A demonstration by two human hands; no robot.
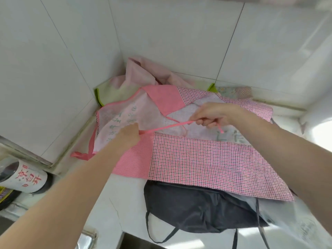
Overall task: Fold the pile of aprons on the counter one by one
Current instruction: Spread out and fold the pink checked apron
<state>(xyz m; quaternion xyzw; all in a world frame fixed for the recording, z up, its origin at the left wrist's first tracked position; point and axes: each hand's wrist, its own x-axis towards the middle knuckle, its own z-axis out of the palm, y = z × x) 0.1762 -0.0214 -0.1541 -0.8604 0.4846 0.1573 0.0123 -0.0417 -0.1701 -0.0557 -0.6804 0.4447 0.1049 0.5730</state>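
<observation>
Pink checked apron [201, 164] lies spread on top of the pile on the white counter [111, 203], in the corner of the white tiled wall [53, 69]. Its near panel is pink-and-dark check with a plain pink-striped patch at the left end; the pale reverse side with faint printed characters is turned up on the far left.

Head view: a pink apron tie [167, 126] runs taut between both hands. The right hand [212, 115] has its fingers curled round the tie, the loose end poking out below the knuckles. The left hand [128, 134] pinches the other end of that tie just at the edge of the striped patch, resting on the cloth.

Under the checked apron, a dark grey apron [194, 209] sticks out toward the counter's near edge, its thin straps hanging over. Behind, against the wall, a crumpled pale pink apron [140, 72] and a light cloth with green trim [107, 92].

Far left, a white jar with red characters [27, 178] lies tilted.
</observation>
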